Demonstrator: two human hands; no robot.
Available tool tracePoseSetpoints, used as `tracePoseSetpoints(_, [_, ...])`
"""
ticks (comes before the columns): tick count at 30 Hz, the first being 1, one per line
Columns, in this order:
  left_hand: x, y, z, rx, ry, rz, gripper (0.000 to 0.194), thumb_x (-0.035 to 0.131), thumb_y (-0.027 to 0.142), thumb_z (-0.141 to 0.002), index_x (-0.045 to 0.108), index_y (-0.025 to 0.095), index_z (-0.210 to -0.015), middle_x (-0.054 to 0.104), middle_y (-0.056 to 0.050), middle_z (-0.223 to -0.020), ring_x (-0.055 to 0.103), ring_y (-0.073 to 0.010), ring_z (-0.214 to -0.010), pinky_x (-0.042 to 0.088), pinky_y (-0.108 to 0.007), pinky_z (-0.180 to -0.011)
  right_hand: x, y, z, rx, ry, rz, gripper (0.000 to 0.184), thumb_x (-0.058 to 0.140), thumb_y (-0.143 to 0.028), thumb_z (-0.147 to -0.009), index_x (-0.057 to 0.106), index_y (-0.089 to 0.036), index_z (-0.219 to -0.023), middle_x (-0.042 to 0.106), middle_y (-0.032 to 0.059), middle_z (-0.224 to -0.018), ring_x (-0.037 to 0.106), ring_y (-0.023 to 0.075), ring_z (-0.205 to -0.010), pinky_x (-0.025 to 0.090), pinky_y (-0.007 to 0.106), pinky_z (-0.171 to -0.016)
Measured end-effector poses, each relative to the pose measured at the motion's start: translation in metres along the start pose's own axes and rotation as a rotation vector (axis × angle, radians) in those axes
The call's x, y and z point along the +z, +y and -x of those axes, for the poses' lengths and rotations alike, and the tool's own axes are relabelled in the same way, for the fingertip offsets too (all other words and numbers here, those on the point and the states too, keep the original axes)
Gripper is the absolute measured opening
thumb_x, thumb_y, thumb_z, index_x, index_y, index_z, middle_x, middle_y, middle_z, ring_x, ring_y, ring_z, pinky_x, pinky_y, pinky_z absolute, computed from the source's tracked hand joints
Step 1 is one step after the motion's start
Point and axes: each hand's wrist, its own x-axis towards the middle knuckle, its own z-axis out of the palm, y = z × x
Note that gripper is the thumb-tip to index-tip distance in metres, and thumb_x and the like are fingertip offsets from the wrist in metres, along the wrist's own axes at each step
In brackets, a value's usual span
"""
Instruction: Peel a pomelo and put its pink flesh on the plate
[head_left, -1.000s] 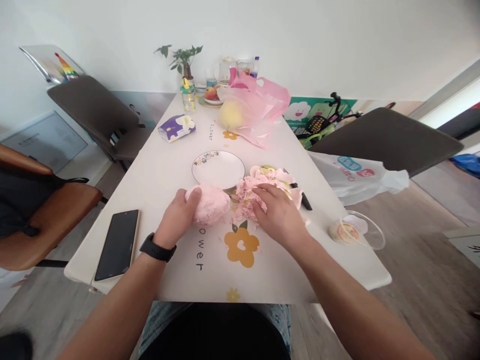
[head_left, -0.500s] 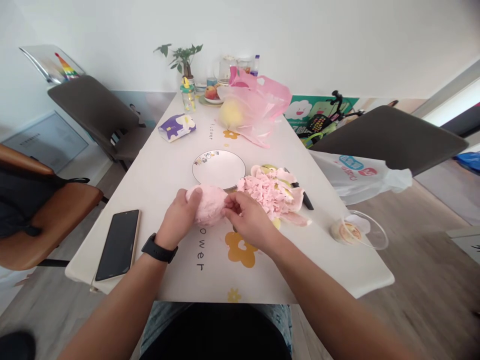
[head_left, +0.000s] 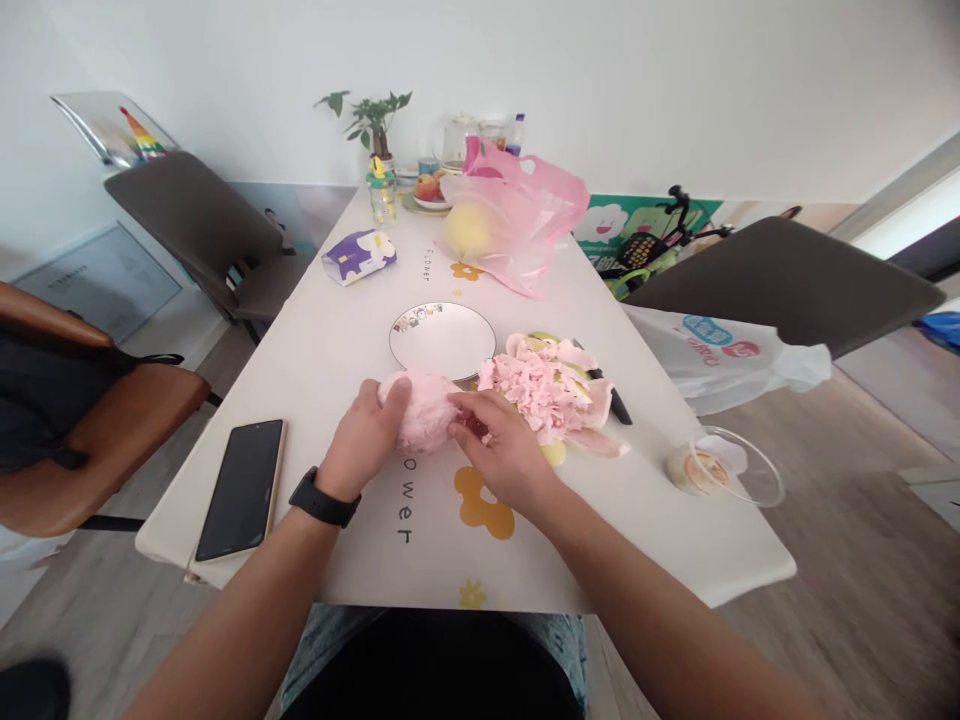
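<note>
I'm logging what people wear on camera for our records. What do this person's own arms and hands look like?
The left hand and right hand are bare, with no gloves, and no sleeves show on either forearm. A black wristband, a watch or fitness band, circles the left wrist; its face can't be seen. Nothing is worn on the right wrist.

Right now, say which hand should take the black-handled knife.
Probably the right hand: it is nearer the knife, just past the pink shreds, while the left hand is wrapped around the pink bundle, farther away.
</note>
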Motion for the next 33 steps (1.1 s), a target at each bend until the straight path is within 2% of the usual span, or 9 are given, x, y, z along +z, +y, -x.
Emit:
tracePoseSetpoints(4, [0.0,-0.002,0.009,0.016,-0.002,0.058,0.056,0.036,0.076,-0.096,0.049,0.022,-0.095,0.068,-0.012,-0.099,0.064,-0.0299,-0.092,0.048,-0.042,-0.079,-0.01,-0.002,0.002,-0.047,-0.064,0.04,0.038,0.054,-0.024,-0.099,0.065,-0.025,-0.136,0.062,0.008,-0.111,0.064,0.0201,-0.09,0.057,0.041,-0.085])
tracePoseSetpoints(7, [0.001,-0.001,0.015,-0.03,-0.032,0.093,0.063,0.051,0.079,-0.088,0.052,0.019,-0.105,0.068,-0.013,-0.102,0.066,-0.0295,-0.091,0.051,-0.041,-0.078,-0.02,-0.009,0.003,-0.048,-0.092,0.048,0.034,0.061,-0.03,-0.098,0.067,-0.024,-0.131,0.061,0.0075,-0.111,0.061,0.0173,-0.081,0.057,0.04,-0.081])
tracePoseSetpoints(10, [0.005,0.0,0.018,0.018,-0.032,0.109,0.074,0.063,0.074,-0.083,0.052,0.017,-0.127,0.065,-0.018,-0.125,0.064,-0.0332,-0.111,0.052,-0.045,-0.09,-0.025,-0.017,0.005,-0.035,-0.104,0.074,0.026,0.069,-0.033,-0.094,0.068,-0.024,-0.118,0.061,0.0063,-0.109,0.061,0.0177,-0.082,0.056,0.039,-0.08])
tracePoseSetpoints(13, [0.01,0.001,0.021,0.147,-0.034,0.121,0.06,0.05,0.066,-0.094,0.056,0.02,-0.132,0.06,-0.018,-0.137,0.053,-0.0339,-0.133,0.047,-0.048,-0.105,-0.028,-0.022,0.009,-0.013,-0.111,0.097,0.019,0.07,-0.028,-0.092,0.064,-0.023,-0.11,0.06,0.006,-0.108,0.06,0.0176,-0.082,0.056,0.038,-0.078])
tracePoseSetpoints(15, [0.012,0.003,0.023,0.18,-0.06,0.143,0.053,0.044,0.062,-0.098,0.059,0.02,-0.127,0.064,-0.016,-0.132,0.056,-0.0325,-0.129,0.048,-0.048,-0.105,-0.029,-0.024,0.011,0.002,-0.117,0.096,0.018,0.07,-0.026,-0.092,0.062,-0.023,-0.108,0.06,0.0064,-0.109,0.061,0.0171,-0.081,0.056,0.037,-0.078])
tracePoseSetpoints(18, [0.015,0.005,0.026,0.172,-0.083,0.15,0.056,0.052,0.062,-0.095,0.057,0.019,-0.131,0.067,-0.015,-0.128,0.064,-0.0314,-0.116,0.051,-0.047,-0.099,-0.032,-0.027,0.013,0.039,-0.132,0.12,0.018,0.072,-0.026,-0.09,0.061,-0.023,-0.104,0.062,0.0068,-0.109,0.061,0.0182,-0.083,0.055,0.037,-0.077])
tracePoseSetpoints(21, [0.019,0.006,0.028,0.216,-0.047,0.125,0.061,0.055,0.062,-0.094,0.054,0.018,-0.136,0.066,-0.016,-0.133,0.063,-0.0329,-0.119,0.049,-0.048,-0.102,-0.034,-0.028,0.014,0.106,-0.139,0.133,0.019,0.074,-0.027,-0.089,0.06,-0.023,-0.1,0.063,0.007,-0.107,0.062,0.0191,-0.084,0.053,0.037,-0.075])
tracePoseSetpoints(24, [0.022,0.006,0.028,0.273,-0.02,0.128,0.052,0.054,0.059,-0.095,0.059,0.019,-0.127,0.068,-0.015,-0.129,0.063,-0.0323,-0.117,0.049,-0.048,-0.101,-0.034,-0.029,0.013,0.144,-0.155,0.122,0.02,0.075,-0.027,-0.088,0.059,-0.022,-0.097,0.064,0.0058,-0.103,0.061,0.0189,-0.083,0.051,0.036,-0.073])
tracePoseSetpoints(33, [0.024,0.008,0.031,0.297,-0.004,0.113,0.044,0.055,0.054,-0.095,0.062,0.02,-0.122,0.07,-0.012,-0.123,0.064,-0.0318,-0.113,0.05,-0.047,-0.098,-0.041,-0.029,0.005,0.092,-0.246,0.19,0.019,0.073,-0.025,-0.087,0.054,-0.023,-0.086,0.064,0.0024,-0.094,0.058,0.0189,-0.082,0.044,0.032,-0.07])
